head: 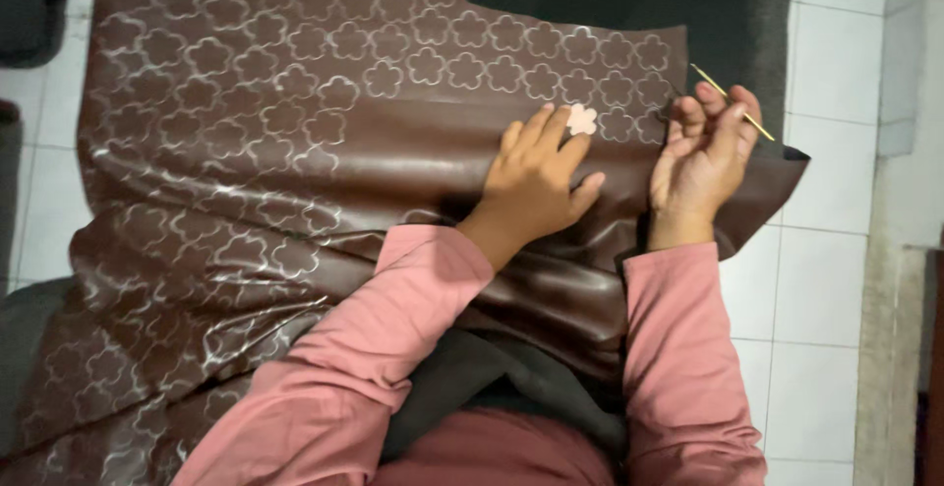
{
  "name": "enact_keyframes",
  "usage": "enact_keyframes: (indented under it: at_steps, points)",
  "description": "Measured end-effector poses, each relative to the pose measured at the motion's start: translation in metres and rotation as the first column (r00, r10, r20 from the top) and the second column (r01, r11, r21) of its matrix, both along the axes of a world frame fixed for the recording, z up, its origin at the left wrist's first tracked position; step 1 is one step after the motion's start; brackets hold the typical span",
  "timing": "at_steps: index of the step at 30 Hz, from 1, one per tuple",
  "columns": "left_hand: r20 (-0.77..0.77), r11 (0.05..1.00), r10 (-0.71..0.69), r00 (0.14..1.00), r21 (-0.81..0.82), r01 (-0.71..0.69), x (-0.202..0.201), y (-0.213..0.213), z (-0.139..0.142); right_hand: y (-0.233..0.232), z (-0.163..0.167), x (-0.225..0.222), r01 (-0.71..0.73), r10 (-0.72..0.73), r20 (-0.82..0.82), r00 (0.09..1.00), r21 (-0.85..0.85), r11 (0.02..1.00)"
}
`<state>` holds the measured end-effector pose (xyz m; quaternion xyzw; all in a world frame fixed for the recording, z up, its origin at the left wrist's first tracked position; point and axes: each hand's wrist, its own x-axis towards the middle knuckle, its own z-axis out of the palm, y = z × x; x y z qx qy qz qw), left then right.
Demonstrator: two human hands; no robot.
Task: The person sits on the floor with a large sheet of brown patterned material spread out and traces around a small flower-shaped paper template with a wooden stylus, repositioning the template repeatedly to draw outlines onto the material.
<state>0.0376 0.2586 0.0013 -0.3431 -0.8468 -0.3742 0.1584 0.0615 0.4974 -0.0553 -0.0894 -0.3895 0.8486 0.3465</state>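
My left hand [536, 181] presses a flower template [582, 119] on the brown sheet [295, 151]; my right hand [703, 151] holds the thin pen [733, 102].

The template lies under my left fingertips, just left of my right hand, so the left hand is the nearer one. My right fingers are closed around the pen, which slants from upper left to lower right, its tip hidden. The hands are apart. I see no containers here.

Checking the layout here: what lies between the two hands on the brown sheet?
In the head view, only bare brown leatherette sheet with traced flower outlines lies between the left hand, pressing a flower template, and the right hand, holding a thin pen.
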Motion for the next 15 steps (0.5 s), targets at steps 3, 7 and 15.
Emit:
enact_keyframes:
  at_steps: [3, 7, 15]
  points:
    - [0.011, 1.0, -0.018, 1.0, -0.025, 0.019, 0.0003, -0.0007, 0.0, -0.0026, 0.0044, -0.0001, 0.002, -0.002, 0.005, 1.0, 0.028, 1.0]
    - [0.009, 0.995, -0.004, 1.0, -0.101, 0.005, 0.0014, -0.0024, -0.0002, -0.0079, 0.0092, 0.001, 0.002, -0.003, 0.019, 1.0, 0.011, 1.0]
    - [-0.002, 0.997, 0.02, 1.0, -0.08, -0.02, 0.0022, -0.0004, -0.0034, -0.0023, 0.0028, 0.0016, -0.014, 0.013, 0.007, 1.0, 0.047, 0.999]
